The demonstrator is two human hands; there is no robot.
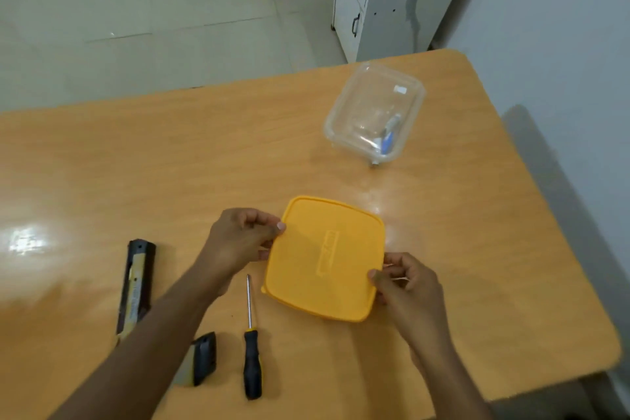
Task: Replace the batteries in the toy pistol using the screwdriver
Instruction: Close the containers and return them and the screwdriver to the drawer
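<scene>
your left hand (238, 242) and right hand (405, 283) pinch opposite edges of the matte yellow lid (324, 259), rounded square; toy pistol (136, 286) and screwdriver (252, 351) lie on the glossy worktop (136, 164).

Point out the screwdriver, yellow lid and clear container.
screwdriver (252, 363): head view, on the black handle.
yellow lid (324, 259): head view, middle of its top face.
clear container (375, 109): head view, on its see-through wall.

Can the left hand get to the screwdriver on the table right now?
Probably not at once: the left hand and the right hand both grip the yellow lid. The screwdriver lies uncovered beside the left forearm, so nothing else blocks it.
</scene>
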